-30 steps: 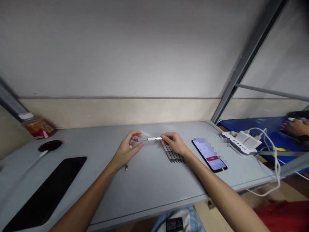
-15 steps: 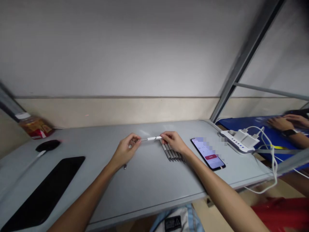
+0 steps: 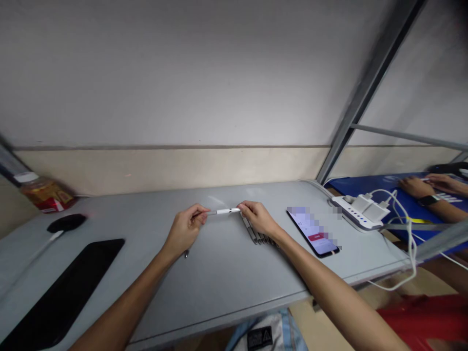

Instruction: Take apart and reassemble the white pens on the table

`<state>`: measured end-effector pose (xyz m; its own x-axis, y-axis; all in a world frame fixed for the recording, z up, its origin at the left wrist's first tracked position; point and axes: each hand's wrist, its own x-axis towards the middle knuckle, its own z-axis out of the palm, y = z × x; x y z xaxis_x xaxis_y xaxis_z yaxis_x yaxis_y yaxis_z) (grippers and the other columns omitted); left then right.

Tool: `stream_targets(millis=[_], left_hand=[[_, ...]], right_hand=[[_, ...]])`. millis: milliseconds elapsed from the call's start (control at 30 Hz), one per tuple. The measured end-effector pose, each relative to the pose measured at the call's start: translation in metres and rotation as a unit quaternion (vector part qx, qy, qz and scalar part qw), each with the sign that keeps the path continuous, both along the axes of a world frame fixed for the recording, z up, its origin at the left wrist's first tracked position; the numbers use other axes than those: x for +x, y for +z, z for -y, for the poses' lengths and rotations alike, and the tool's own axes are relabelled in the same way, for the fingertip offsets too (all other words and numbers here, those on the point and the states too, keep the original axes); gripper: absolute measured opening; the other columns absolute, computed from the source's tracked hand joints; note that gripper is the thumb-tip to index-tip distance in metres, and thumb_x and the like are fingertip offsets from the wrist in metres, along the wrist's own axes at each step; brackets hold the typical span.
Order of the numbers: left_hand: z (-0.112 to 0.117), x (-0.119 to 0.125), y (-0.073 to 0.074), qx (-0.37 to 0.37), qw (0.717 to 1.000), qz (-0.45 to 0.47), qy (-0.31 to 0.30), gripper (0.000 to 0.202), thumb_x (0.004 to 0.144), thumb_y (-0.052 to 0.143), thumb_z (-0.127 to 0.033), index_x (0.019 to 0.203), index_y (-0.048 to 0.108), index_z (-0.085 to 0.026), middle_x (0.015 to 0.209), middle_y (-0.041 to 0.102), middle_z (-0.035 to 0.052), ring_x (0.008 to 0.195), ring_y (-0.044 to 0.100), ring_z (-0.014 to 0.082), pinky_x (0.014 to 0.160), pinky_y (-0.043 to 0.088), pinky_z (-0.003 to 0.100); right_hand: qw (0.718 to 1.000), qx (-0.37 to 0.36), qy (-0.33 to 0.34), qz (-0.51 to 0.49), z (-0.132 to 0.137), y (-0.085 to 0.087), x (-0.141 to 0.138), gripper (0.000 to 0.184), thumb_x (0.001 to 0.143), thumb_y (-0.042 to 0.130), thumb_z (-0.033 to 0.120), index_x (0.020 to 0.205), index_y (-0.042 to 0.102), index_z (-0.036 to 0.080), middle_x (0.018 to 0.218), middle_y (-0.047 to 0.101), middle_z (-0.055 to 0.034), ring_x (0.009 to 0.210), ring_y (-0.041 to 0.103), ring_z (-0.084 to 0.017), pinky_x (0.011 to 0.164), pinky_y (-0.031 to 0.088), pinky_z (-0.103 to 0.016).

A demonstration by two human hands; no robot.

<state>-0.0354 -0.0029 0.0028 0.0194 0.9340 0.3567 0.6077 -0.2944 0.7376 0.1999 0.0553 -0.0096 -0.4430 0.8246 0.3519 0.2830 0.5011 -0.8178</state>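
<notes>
A white and silver pen point(image 3: 222, 211) is held level between my two hands, above the back part of the grey table point(image 3: 219, 287). My left hand point(image 3: 185, 226) pinches its left end. The fingertips of my right hand point(image 3: 257, 215) close on its right end. Beneath and beside my right hand lie several similar pens point(image 3: 252, 234) in a row, partly covered by it. The dark tip of another slim object point(image 3: 186, 253) shows just below my left wrist; the rest of it is hidden.
A lit phone point(image 3: 312, 231) and a white power strip point(image 3: 356, 213) with cables are on the right. A black mat point(image 3: 69, 292), a round black charger point(image 3: 67, 223) and a bottle point(image 3: 46, 192) stand left. Another person's hands point(image 3: 417, 187) are over a blue surface at far right.
My left hand has turned slightly, and more of the pen's left end shows by its fingers. The whole view has shifted a little. Both hands still hold the pen.
</notes>
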Motion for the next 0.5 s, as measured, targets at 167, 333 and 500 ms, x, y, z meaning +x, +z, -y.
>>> stream_targets(millis=[167, 333, 500], left_hand=[[0.001, 0.001, 0.006, -0.001, 0.999, -0.041, -0.015, 0.027, 0.088, 0.043, -0.041, 0.083, 0.059, -0.020, 0.068, 0.055, -0.0010, 0.063, 0.050, 0.0132, 0.058, 0.039, 0.024], [0.003, 0.004, 0.006, -0.011, 0.991, -0.122, -0.056, 0.029, 0.091, 0.040, -0.040, 0.086, 0.060, -0.020, 0.073, 0.060, 0.0004, 0.066, 0.052, 0.0147, 0.063, 0.040, 0.027], [0.001, 0.004, -0.002, 0.002, 0.978, -0.179, -0.108, 0.029, 0.095, 0.032, -0.034, 0.088, 0.056, -0.021, 0.080, 0.060, 0.0006, 0.074, 0.054, 0.0163, 0.073, 0.040, 0.028]], right_hand=[[0.999, -0.035, 0.029, -0.001, 0.000, 0.003, 0.001, 0.041, 0.092, 0.038, 0.048, 0.067, 0.049, 0.017, 0.059, 0.037, 0.0027, 0.053, 0.033, -0.009, 0.049, 0.027, -0.022], [0.999, 0.017, 0.021, 0.026, 0.004, 0.009, 0.002, 0.040, 0.092, 0.040, 0.048, 0.075, 0.060, 0.017, 0.062, 0.048, 0.0003, 0.059, 0.041, -0.012, 0.055, 0.032, -0.023], [0.995, 0.051, 0.045, 0.074, 0.009, 0.014, 0.003, 0.033, 0.091, 0.048, 0.044, 0.095, 0.068, 0.019, 0.067, 0.057, -0.0006, 0.060, 0.044, -0.012, 0.057, 0.032, -0.024]])
